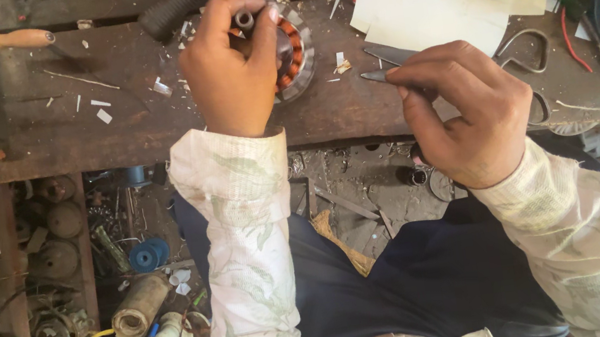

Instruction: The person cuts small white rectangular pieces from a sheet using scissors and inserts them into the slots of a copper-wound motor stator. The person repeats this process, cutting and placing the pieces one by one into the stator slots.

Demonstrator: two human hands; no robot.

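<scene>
Gripping the motor stator [293,50], the left hand [230,69] closes over its stiff, probably heavy steel rim. Its copper windings look fragile. At right, the right hand [469,117] pinches a slim metal tool [381,75].

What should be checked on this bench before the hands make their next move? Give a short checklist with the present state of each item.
1. Left hand has a grip on the motor winding: ok, fingers wrap over its top.
2. Winding rests on the workbench: ok, it sits on the dark top near the front edge.
3. Right hand holds the thin metal blade: ok, pinched between the fingertips.
4. Blade tip is clear of the winding: ok, a gap shows between them.
5. White paper sheet is within reach: ok, it lies just behind the right hand.
6. Copper wires undamaged: cannot tell, the hand covers most of them.
</scene>
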